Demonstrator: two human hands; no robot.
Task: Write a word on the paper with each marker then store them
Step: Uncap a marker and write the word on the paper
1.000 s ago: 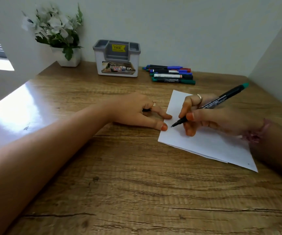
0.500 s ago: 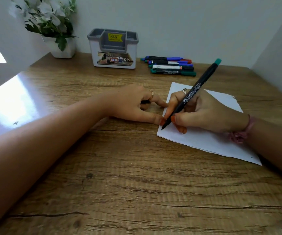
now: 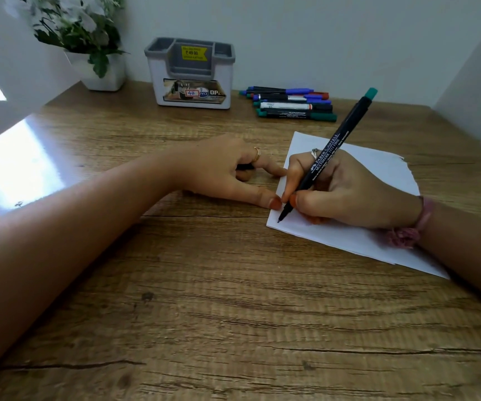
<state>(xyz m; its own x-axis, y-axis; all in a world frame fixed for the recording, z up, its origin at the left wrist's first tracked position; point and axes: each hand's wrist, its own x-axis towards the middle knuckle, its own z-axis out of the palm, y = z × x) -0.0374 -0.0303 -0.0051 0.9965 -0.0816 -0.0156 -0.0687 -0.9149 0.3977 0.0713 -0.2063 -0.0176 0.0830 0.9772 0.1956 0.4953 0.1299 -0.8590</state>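
A white sheet of paper lies on the wooden desk, right of centre. My right hand rests on it and grips a black marker with a green end; the tip touches the paper near its near-left corner. My left hand lies on the desk just left of the sheet, its thumb tip at the paper's edge. Its curled fingers hold a small dark piece, apparently the marker's cap. Several more markers lie in a row at the back.
A grey and white desk organizer stands at the back against the wall, left of the loose markers. A potted plant with white flowers sits in the back left corner. White walls close the desk in at left and right.
My right hand swung the marker from nearly flat to steeply upright and brought its tip down onto the paper's near-left corner. The left hand stayed put.
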